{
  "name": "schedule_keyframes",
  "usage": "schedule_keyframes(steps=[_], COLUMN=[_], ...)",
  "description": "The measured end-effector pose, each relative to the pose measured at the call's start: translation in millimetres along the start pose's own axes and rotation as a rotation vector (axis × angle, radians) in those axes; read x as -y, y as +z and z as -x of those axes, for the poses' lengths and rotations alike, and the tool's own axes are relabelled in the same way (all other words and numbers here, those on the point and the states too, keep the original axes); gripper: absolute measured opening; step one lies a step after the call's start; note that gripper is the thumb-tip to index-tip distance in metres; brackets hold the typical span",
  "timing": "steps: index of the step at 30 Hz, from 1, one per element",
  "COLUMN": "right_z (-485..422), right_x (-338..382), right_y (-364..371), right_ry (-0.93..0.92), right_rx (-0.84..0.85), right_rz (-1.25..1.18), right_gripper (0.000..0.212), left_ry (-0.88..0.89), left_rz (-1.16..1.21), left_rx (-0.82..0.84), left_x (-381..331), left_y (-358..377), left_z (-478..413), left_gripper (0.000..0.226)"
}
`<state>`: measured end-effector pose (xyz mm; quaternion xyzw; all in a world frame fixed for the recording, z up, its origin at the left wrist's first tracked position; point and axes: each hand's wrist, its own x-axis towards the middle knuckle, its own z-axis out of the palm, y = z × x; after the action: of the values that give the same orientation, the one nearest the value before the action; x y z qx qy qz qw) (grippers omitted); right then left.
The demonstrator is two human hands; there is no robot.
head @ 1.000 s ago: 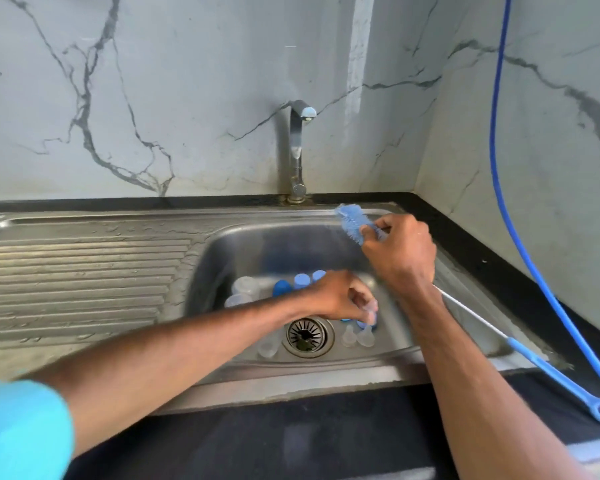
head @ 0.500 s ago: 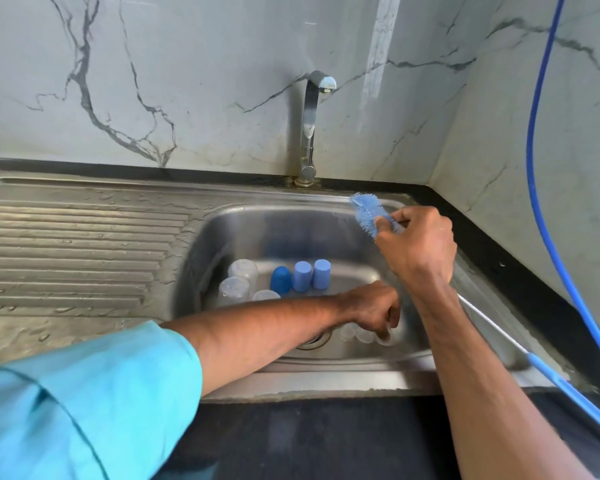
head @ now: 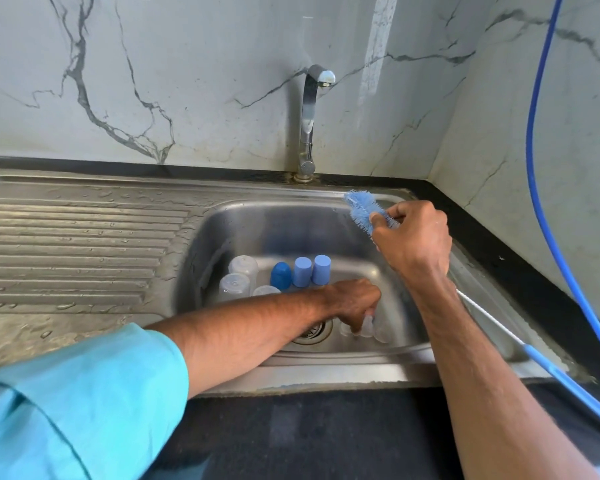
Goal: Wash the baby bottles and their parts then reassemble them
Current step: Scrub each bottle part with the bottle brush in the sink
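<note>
Left hand [head: 355, 304], fingers curled on teat [head: 368, 325] by drain [head: 312, 332], sink [head: 326, 372] front edge; right hand [head: 413, 240] fisted round brush [head: 362, 207] head; best gripped at base before brushing.

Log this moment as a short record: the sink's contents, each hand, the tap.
sink: three clear bottles and three blue caps at the back
left hand: low in the sink, fingers curled on a clear teat beside the drain; more lie next to it
right hand: grips the brush just behind its bristles, over the sink's right side
tap: no running water visible
drainboard: wet, with droplets
</note>
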<state>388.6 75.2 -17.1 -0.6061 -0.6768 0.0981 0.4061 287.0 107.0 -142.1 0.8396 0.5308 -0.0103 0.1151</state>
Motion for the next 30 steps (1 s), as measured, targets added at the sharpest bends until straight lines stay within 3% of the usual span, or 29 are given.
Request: schedule_keyframes(steps=[8,19,30], right_z=[1,1,1], right_x=[1,1,1], right_y=[2,2,5], right_ry=[-0.018,-0.022,-0.037], right_rx=[0.012,0.035,0.034], right_rz=[-0.008,-0.006,-0.024], right_gripper=[0.025,0.022,0.025], left_ry=[0.016,0.073,0.184], left_rz=[-0.068,-0.089,0.017], left_rx=[0.006,0.049,-0.037], left_x=[-2,4,-7], left_y=[1,1,5], left_z=[3,5,-1], left_gripper=[0.029,0.045,0.043])
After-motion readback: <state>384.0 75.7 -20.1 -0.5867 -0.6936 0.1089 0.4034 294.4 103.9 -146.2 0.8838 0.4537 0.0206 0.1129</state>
